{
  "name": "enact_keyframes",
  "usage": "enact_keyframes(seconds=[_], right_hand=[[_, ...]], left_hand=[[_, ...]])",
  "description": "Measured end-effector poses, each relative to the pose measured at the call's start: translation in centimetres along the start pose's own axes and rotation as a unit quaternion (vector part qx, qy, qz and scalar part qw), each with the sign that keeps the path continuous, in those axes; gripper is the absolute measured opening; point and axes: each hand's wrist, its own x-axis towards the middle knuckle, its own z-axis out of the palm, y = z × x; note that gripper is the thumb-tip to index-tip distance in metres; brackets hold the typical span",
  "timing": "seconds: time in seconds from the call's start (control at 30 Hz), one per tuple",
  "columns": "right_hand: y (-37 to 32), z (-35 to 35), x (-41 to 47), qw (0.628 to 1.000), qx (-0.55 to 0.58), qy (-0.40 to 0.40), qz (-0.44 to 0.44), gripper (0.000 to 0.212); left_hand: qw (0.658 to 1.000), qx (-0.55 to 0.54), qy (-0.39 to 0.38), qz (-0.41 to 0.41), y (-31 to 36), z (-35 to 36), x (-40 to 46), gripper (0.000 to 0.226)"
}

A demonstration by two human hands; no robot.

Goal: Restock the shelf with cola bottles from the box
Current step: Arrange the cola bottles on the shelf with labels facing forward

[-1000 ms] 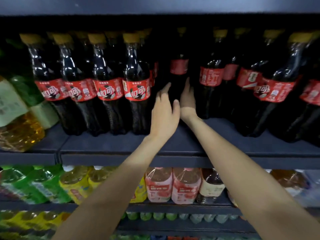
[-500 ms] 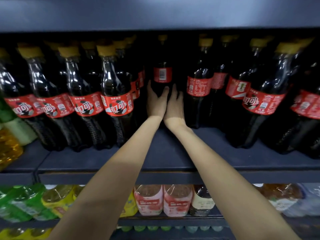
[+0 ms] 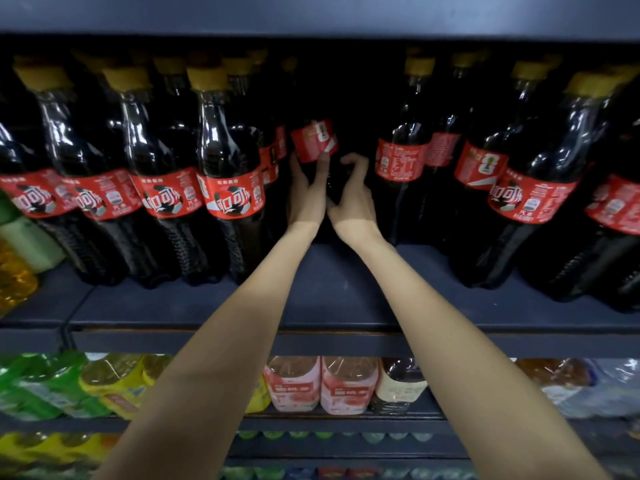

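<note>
Cola bottle: stood deep in the gap at mid-shelf, red label turned to show barcode, leaning slightly right; lower body dark and hard to make out.

Left hand: wrapped round the bottle's left side, thumb up against the label's lower edge.

Right hand: cupped against the bottle's right side, fingers curled over at the top; both hands grasping the same bottle, wrists nearly touching.

Shelf: dark blue, bare strip in front of the gap, forearms stretched across its front edge.

Left row: cola bottles with yellow caps and red labels, lined at the shelf front, just beside the left hand; further bottles ranked behind.

Right row: same stock, labels turned various ways, nearest bottle just beside the right hand; outer ones tilted by the wide lens.

Far left: green bottle and amber bottle, partly cut by the frame.

Lower shelf: green packs, yellow packs, pink packs, a pale-labelled bottle, clear wrapped bottles.

Lowest tier: caps and tops only, too blurred to identify.
</note>
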Motion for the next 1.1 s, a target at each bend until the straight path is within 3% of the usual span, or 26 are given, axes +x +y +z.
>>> enact_keyframes(seconds=[0.13,0.23,0.3,0.43,0.57,0.7,0.77,0.87,1.1], right_hand=[[0.4,-1.0,-2.0,0.999,-0.010,-0.014,-0.036,0.071],[-0.1,-0.5,-2.3,0.997,-0.068,0.012,-0.017,0.093],[-0.4,0.2,-2.0,0.994,-0.110,0.019,-0.005,0.093],[-0.9,1.3,0.0,0.995,-0.085,0.035,0.047,0.074],[-0.8,2.3,0.3,0.985,-0.155,0.056,0.051,0.071],[-0.4,3.6,-0.1,0.984,-0.132,0.113,0.034,0.086],[-0.2,4.2,0.5,0.983,-0.141,0.114,0.031,0.094],[-0.4,5.0,1.6,0.986,-0.127,0.104,0.042,0.096],[-0.1,6.0,3.9,0.991,-0.103,0.084,0.030,0.101]], left_hand=[[0.997,-0.079,-0.003,-0.014,0.6,-0.4,-0.6,0.057],[0.999,-0.039,-0.002,0.016,1.8,-0.8,-1.6,0.051],[0.998,0.000,-0.015,0.053,2.5,-1.1,-2.6,0.050],[0.984,0.108,-0.044,0.135,3.5,-2.5,-5.3,0.057],[0.901,0.277,0.061,0.328,4.6,-5.4,-8.4,0.042],[0.797,0.373,0.160,0.447,4.6,-7.7,-8.7,0.036],[0.770,0.406,0.204,0.448,4.2,-8.5,-8.7,0.043],[0.760,0.446,0.241,0.407,3.2,-9.9,-8.8,0.056],[0.761,0.467,0.191,0.407,2.3,-12.0,-8.6,0.066]])
